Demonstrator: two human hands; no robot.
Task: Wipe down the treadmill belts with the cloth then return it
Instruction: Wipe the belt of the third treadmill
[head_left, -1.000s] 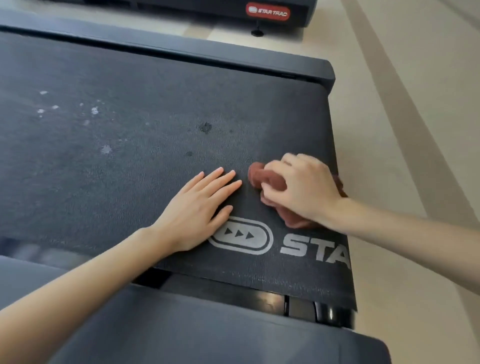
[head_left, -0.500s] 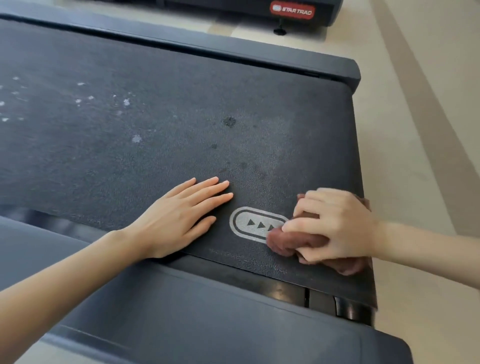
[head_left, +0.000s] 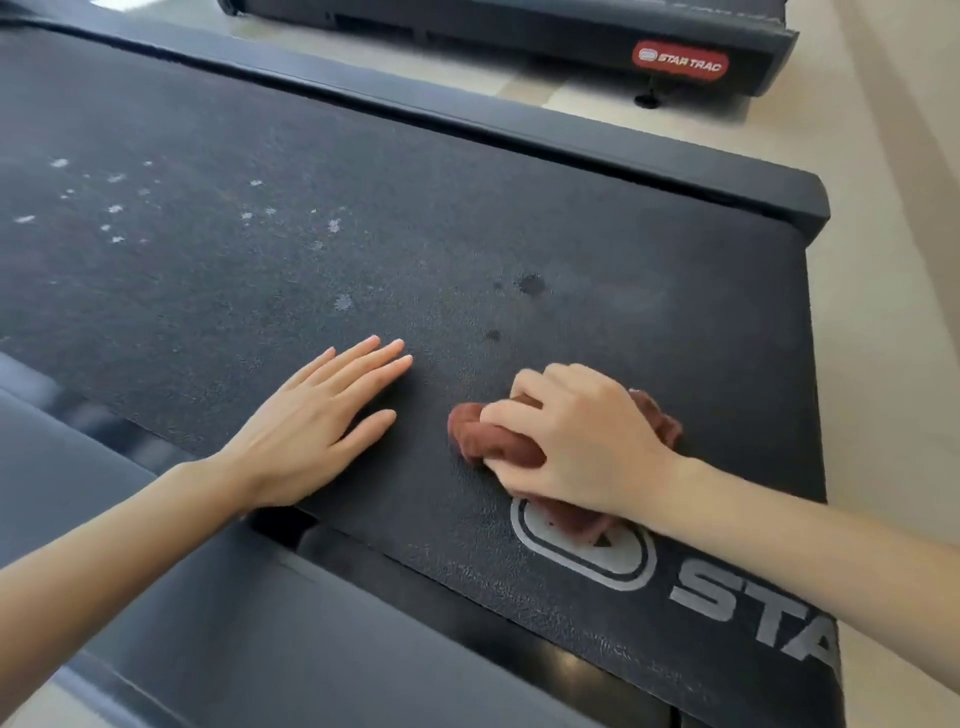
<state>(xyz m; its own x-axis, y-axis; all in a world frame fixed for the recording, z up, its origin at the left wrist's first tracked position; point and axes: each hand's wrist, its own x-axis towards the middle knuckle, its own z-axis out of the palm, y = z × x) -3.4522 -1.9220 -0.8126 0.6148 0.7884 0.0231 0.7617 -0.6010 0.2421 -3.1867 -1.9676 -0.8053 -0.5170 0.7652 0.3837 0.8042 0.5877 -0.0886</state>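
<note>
we are in the wiping step: our right hand (head_left: 582, 441) grips the bunched cloth (head_left: 493, 441) and presses it on the belt (head_left: 467, 218), while our left hand (head_left: 311, 426) lies flat and released just beside it. next, we judge, the cloth should take the dark spots (head_left: 531, 284) ahead of the right hand, then the white specks (head_left: 114, 208) beyond the left.

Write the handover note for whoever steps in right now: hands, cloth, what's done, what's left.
Left hand: flat on the belt, fingers straight, holding nothing.
Right hand: grips the bunched reddish cloth, pressed on the belt at the edge of the printed logo.
Done: wiping is under way at this end of the belt.
Left: pale specks and dark spots show farther along; wipe them, do the second treadmill beyond, then return the cloth.
</note>
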